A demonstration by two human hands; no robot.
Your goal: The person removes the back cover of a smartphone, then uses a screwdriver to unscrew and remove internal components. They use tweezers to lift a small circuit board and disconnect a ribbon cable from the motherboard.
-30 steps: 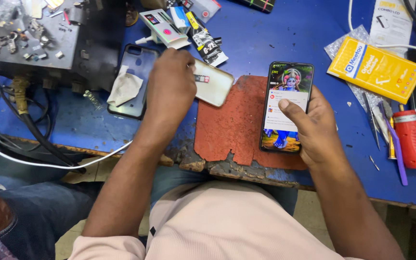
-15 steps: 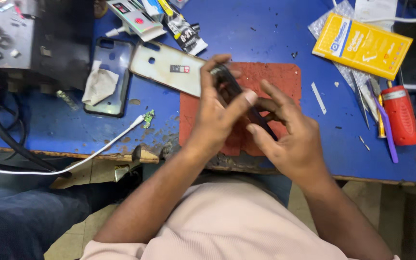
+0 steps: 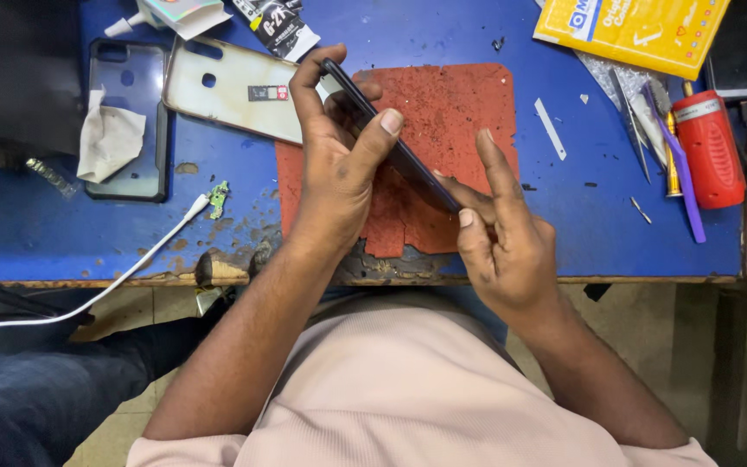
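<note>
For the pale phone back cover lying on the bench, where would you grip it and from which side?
Take the pale back cover by its free left end, near the camera cutouts, coming from above with fingers across its short width. It lies flat on the blue bench, and its right end is hidden behind the left hand.

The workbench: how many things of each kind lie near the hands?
Phone, held edge-on by left hand and right hand: 1
Phone back cover, pale: 1
Clear phone case: 1
Red mat: 1
Yellow packet: 1
Red cylinder: 1
White cable: 1
Total: 7
</note>
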